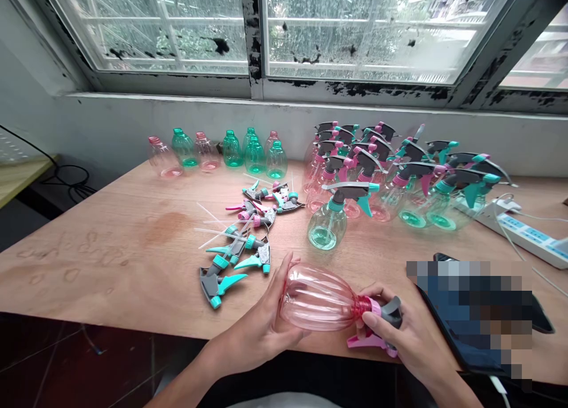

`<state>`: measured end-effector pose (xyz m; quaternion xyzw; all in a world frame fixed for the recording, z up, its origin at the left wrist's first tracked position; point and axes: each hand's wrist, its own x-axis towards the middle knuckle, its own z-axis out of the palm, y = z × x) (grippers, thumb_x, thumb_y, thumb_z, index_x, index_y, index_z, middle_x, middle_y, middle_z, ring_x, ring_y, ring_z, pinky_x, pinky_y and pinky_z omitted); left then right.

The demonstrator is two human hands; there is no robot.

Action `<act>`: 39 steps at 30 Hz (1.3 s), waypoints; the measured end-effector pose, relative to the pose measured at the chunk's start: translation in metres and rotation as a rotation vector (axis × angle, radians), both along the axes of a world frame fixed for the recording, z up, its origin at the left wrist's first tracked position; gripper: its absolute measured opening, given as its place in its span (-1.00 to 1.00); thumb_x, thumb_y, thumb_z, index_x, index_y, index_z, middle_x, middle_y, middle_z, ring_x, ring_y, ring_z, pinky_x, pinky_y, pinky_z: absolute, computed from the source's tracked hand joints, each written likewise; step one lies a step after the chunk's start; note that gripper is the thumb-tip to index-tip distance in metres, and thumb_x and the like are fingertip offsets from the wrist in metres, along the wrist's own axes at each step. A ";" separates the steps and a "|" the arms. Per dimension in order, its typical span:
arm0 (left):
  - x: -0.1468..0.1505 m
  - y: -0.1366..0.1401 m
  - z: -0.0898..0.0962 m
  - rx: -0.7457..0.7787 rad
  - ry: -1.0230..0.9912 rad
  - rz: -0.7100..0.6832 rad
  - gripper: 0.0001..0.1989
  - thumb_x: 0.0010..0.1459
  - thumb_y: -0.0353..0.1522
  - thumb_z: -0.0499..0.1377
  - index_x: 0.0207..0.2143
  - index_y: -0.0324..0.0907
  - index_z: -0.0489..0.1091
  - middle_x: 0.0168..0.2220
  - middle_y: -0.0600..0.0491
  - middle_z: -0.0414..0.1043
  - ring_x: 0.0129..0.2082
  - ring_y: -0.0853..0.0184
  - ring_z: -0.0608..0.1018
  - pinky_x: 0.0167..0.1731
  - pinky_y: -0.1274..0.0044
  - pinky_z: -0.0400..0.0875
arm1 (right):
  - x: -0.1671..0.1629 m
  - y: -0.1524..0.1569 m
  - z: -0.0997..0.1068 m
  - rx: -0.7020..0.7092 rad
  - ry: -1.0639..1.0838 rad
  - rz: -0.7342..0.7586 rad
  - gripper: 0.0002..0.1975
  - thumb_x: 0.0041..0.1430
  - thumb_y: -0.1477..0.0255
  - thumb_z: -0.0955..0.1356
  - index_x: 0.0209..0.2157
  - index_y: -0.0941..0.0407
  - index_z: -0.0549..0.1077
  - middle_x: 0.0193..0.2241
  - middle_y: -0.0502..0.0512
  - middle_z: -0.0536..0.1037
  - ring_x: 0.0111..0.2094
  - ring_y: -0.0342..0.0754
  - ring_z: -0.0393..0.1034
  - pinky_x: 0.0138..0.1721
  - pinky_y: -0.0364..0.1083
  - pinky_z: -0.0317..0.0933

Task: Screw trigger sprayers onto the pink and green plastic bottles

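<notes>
A clear pink spray bottle (pixel 317 296) lies sideways in front of me over the table's near edge. Around its base curves my left hand (pixel 266 322), thumb below and fingers above. My right hand (pixel 394 331) pinches the pink collar of the trigger spray head (pixel 390 313) at the bottle's neck, and the pink trigger points down. Left of the bottle lie loose grey and teal spray heads (pixel 217 280), with pink ones (pixel 257 214) behind them, several with clear tubes. A green spray bottle (pixel 327 224) with its head on stands just beyond.
Several headless green bottles (pixel 255 156) and pink bottles (pixel 206 153) stand along the wall. A dense group of bottles with spray heads (pixel 377 180) fills the back right. At right are a tablet (pixel 470 319) with a pixelated area, a power strip (pixel 532 233) and cables.
</notes>
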<state>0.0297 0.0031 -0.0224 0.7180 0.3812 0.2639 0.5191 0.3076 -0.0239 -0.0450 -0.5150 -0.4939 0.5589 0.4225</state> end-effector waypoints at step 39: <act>0.001 -0.001 0.004 -0.107 -0.010 0.032 0.14 0.19 -0.22 0.34 0.44 0.05 -0.52 0.52 -0.03 -0.51 0.49 0.06 -0.22 0.42 0.20 -0.18 | -0.003 0.001 0.004 0.034 -0.055 -0.010 -0.66 0.11 0.12 0.49 -0.28 0.07 0.46 -0.54 -0.01 0.55 -0.54 -0.04 0.42 -0.65 -0.19 0.13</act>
